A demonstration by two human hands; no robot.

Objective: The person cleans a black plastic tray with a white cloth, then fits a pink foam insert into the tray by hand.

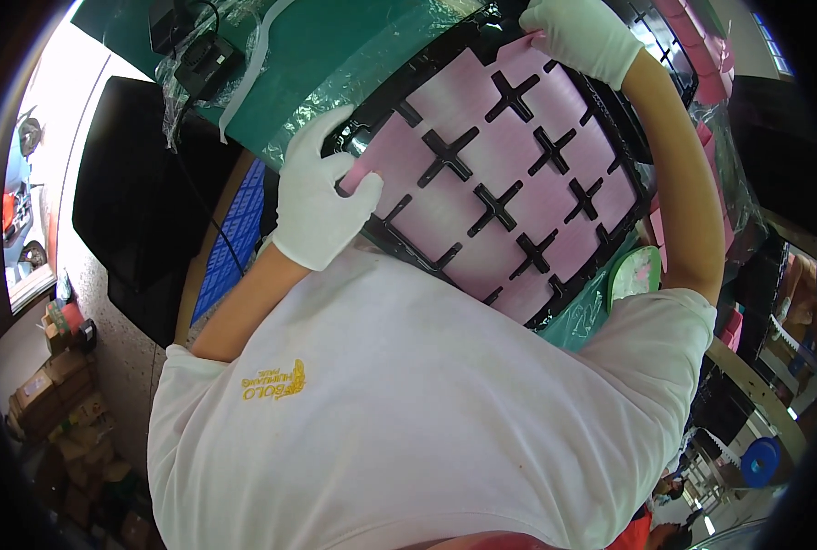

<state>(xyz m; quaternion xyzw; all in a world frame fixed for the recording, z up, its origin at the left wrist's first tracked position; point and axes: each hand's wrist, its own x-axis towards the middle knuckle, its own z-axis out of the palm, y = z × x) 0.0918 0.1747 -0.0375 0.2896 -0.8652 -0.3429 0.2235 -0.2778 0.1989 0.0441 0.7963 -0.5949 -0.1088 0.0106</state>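
Observation:
A black tray [642, 197] with raised cross-shaped dividers lies tilted across the work surface in front of me. Several glossy pink pieces [445, 87] fill the spaces between the crosses. My left hand [321, 202], in a white glove, is at the tray's left corner, its thumb and a bent finger closed about the edge of a pink piece [381, 151] while the forefinger stretches along the rim. At the far edge my gloved right hand [587, 41] pinches the lifted edge of another pink piece [518, 53]. Part of that grip is hidden behind the glove.
A green surface [335, 46] with clear plastic film lies beyond the tray. Black adapters [208, 66] with a cable sit at the far left. More pink pieces [701, 46] stand at the far right. Near the tray's right corner lies a green-rimmed container [636, 273]. Cardboard boxes [55, 390] are stacked lower left.

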